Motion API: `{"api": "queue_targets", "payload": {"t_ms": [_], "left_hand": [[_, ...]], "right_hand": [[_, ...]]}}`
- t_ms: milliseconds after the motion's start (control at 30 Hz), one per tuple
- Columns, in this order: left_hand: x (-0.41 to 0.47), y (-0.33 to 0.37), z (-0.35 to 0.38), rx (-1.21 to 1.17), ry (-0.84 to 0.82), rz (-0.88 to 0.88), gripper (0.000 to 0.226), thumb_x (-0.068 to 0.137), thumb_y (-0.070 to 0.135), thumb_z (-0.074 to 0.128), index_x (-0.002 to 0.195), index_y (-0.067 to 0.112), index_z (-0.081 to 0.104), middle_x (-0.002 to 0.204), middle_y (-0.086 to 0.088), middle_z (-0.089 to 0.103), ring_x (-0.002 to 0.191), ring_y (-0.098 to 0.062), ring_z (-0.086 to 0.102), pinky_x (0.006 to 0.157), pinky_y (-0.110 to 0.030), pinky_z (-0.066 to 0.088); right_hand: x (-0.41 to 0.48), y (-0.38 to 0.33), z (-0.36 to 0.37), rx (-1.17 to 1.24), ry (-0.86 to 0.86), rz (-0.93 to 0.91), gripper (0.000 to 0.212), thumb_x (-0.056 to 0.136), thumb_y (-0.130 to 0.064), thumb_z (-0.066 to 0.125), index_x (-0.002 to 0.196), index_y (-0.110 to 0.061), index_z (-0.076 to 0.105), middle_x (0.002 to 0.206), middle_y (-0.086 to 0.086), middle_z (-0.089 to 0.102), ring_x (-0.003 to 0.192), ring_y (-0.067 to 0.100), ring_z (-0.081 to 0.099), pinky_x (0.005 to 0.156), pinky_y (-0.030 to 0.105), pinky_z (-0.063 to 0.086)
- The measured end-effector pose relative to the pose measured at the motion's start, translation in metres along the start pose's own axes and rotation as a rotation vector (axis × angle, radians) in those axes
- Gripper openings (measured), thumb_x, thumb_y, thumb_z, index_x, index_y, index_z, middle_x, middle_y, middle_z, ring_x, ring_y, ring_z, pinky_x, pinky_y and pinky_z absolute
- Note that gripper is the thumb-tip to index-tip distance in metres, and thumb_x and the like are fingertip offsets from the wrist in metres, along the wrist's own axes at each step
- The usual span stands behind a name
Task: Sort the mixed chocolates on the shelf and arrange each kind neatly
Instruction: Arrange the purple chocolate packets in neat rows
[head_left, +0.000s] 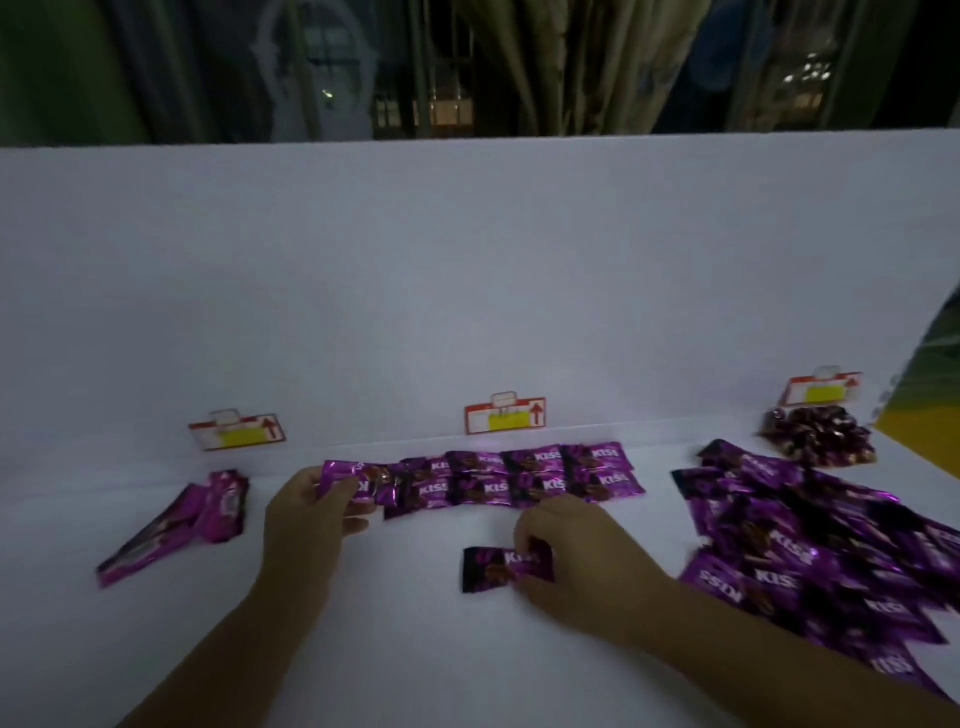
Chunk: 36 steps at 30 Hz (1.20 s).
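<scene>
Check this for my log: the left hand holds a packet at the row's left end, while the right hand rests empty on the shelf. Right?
Not quite. In the head view the right hand is not empty: its grip is on a dark Kiss packet. The left hand does hold a packet at the row's left end.

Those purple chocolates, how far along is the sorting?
Roughly partway. Done: a tidy double row of packets under the middle label, plus a few long bars at the left. In hand: the left hand holds a packet at the row's end; the right hand grips a loose packet. Left: the big mixed pile on the right.
</scene>
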<state>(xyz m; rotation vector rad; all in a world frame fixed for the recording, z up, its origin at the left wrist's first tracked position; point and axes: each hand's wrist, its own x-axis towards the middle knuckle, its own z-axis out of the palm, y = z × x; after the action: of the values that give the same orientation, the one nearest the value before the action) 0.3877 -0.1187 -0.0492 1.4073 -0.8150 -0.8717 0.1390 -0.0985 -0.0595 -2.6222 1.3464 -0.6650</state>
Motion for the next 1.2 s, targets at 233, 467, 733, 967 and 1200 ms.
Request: {"api": "queue_targets", "payload": {"t_ms": [233, 467, 733, 967, 1200], "left_hand": [[0.003, -0.001, -0.007, -0.094, -0.019, -0.01, 0.015, 0.09, 0.002, 0.053, 0.086, 0.016, 0.059, 0.08, -0.01, 0.069, 0.058, -0.017, 0.068, 0.049, -0.023, 0.054], [0.01, 0.005, -0.015, -0.173, 0.022, -0.022, 0.014, 0.091, 0.0, 0.049, 0.095, 0.005, 0.06, 0.081, -0.01, 0.067, 0.06, -0.016, 0.066, 0.044, -0.018, 0.049], [-0.017, 0.019, -0.007, -0.146, -0.225, -0.064, 0.01, 0.087, 0.0, 0.056, 0.082, 0.003, 0.064, 0.069, -0.011, 0.07, 0.057, -0.021, 0.067, 0.05, -0.025, 0.055], [-0.038, 0.018, 0.005, 0.089, -0.343, 0.17, 0.013, 0.084, 0.003, 0.062, 0.08, 0.016, 0.065, 0.062, 0.001, 0.07, 0.052, -0.012, 0.063, 0.051, -0.021, 0.052], [-0.03, -0.002, -0.007, 0.946, -0.522, 0.632, 0.036, 0.09, 0.037, 0.054, 0.125, 0.028, 0.053, 0.12, 0.017, 0.043, 0.105, 0.007, 0.037, 0.079, 0.002, 0.025]], "right_hand": [[0.043, -0.017, 0.029, -0.031, 0.041, -0.006, 0.024, 0.082, -0.041, 0.064, 0.096, -0.022, 0.068, 0.099, -0.004, 0.062, 0.094, 0.014, 0.051, 0.082, 0.025, 0.038], [0.063, -0.029, 0.046, -0.03, 0.04, -0.05, 0.024, 0.08, -0.037, 0.062, 0.096, -0.022, 0.071, 0.094, -0.002, 0.064, 0.087, 0.017, 0.057, 0.078, 0.034, 0.049], [0.069, -0.043, 0.0, 0.166, 0.291, -0.076, 0.034, 0.078, -0.046, 0.057, 0.101, -0.021, 0.063, 0.098, -0.009, 0.059, 0.093, 0.005, 0.05, 0.082, 0.011, 0.036], [0.072, -0.047, -0.018, 0.424, -0.22, 0.048, 0.053, 0.083, -0.019, 0.069, 0.129, -0.031, 0.046, 0.096, -0.019, 0.06, 0.084, -0.005, 0.059, 0.075, 0.014, 0.05], [0.038, -0.011, -0.034, 0.51, -0.321, 0.461, 0.006, 0.082, -0.013, 0.069, 0.082, -0.015, 0.063, 0.074, 0.003, 0.069, 0.062, 0.009, 0.066, 0.062, 0.022, 0.056]]}}
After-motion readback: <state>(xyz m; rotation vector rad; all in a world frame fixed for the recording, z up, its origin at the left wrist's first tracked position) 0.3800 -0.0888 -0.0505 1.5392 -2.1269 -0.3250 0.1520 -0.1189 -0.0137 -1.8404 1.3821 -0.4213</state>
